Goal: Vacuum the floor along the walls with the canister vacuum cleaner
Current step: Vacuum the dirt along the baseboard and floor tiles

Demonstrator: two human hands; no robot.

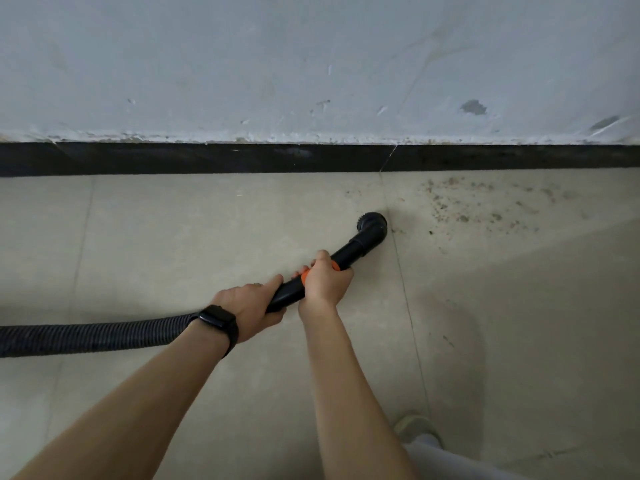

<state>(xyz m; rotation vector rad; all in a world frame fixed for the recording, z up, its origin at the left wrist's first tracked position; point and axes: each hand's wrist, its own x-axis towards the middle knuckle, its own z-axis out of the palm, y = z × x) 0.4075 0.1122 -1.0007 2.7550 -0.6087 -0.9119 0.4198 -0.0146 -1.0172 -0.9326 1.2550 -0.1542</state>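
A black vacuum wand [349, 254] with an orange band slants up to the right over the beige tiled floor [194, 230]. Its round brush nozzle [372, 225] sits on the floor a short way from the black skirting board [242, 159]. My right hand [323, 280] grips the wand at the orange band. My left hand [247, 308], with a black watch on the wrist, grips the wand's lower end where the ribbed hose [93, 336] joins. The hose runs off the left edge. The canister is out of view.
A patch of brown crumbs and dust [485, 206] lies on the floor to the right of the nozzle, near the skirting. The scuffed white wall [311, 64] fills the top. My shoe [415, 427] and trouser leg show at the bottom right.
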